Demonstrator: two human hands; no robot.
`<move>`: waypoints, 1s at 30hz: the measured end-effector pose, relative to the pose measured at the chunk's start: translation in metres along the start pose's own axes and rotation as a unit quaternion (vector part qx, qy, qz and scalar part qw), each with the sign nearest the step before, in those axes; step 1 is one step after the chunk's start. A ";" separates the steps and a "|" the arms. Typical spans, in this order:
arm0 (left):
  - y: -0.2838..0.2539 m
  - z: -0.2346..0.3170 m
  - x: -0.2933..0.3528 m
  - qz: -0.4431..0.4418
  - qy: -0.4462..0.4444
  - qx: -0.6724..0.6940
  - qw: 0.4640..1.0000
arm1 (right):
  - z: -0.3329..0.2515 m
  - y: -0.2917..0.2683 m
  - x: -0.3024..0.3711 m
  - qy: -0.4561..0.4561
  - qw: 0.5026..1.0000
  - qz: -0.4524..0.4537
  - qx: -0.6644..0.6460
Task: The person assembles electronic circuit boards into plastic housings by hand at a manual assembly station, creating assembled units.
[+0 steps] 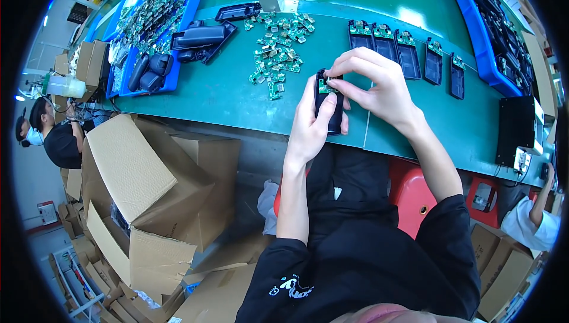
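Observation:
My left hand (310, 122) is wrapped round a black plastic housing (336, 120), held at the front edge of the green table. A small green circuit board (323, 86) sits at the housing's far end, and my left thumb rests just below it. My right hand (373, 80) pinches at that same end with thumb and forefinger; whatever is between the fingertips is too small to make out. To the left of my hands lies a loose pile of green circuit boards (278, 56). Beyond my right hand, several black housings with boards (408, 56) stand in a row.
A blue bin (188, 17) at the left holds many circuit boards and black parts. Black housings (201, 37) lie beside it. Another blue bin (474, 32) full of black housings is at the right, near a black box (514, 133). Open cardboard boxes (136, 169) stand below the table.

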State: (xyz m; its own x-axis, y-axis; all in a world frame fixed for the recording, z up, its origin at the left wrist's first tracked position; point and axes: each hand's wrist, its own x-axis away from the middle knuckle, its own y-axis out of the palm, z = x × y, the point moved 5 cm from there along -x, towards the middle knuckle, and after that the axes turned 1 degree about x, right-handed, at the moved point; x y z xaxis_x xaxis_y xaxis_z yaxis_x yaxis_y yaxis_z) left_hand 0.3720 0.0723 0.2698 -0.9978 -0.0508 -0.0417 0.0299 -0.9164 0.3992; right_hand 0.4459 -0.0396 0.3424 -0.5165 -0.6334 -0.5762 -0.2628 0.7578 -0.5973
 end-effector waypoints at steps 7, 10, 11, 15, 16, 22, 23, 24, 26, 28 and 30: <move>0.001 0.003 0.000 0.001 -0.002 -0.002 1.000 | 0.001 0.000 0.001 0.016 1.000 -0.008 -0.005; 0.001 0.003 0.001 0.006 -0.002 -0.005 1.000 | -0.001 -0.001 0.000 0.007 1.000 -0.019 0.002; 0.001 0.003 0.000 0.008 0.001 -0.009 1.000 | -0.002 -0.001 0.000 0.003 1.000 -0.025 0.006; 0.001 0.005 0.001 0.014 0.014 0.016 1.000 | 0.001 -0.001 -0.004 0.071 0.990 -0.011 -0.119; 0.001 0.006 0.002 0.016 0.019 0.031 0.999 | 0.003 -0.002 -0.002 0.072 0.990 -0.011 -0.119; -0.004 0.005 0.004 0.025 0.019 0.050 0.998 | 0.017 0.020 0.010 0.239 0.888 -0.173 -0.352; -0.004 0.005 0.004 0.022 0.019 0.059 0.998 | 0.018 0.022 0.011 0.253 0.870 -0.188 -0.379; -0.004 0.005 0.004 0.020 0.020 0.069 0.997 | 0.018 0.022 0.011 0.254 0.870 -0.188 -0.378; -0.004 0.005 0.004 0.020 0.018 0.070 0.997 | 0.018 0.021 0.010 0.253 0.875 -0.181 -0.372; -0.004 0.005 0.003 0.021 0.016 0.068 0.997 | 0.017 0.022 0.010 0.253 0.876 -0.179 -0.369; -0.006 0.007 0.003 0.017 0.015 0.057 0.998 | 0.017 0.023 0.011 0.262 0.875 -0.170 -0.369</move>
State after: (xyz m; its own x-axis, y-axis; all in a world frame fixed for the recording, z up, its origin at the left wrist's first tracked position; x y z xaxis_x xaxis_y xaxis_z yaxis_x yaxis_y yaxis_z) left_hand 0.3689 0.0801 0.2736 -0.9941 -0.0947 -0.0528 0.0556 -0.8632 0.5018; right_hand 0.4482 -0.0319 0.3133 -0.5587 -0.8292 0.0161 -0.8287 0.5574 -0.0506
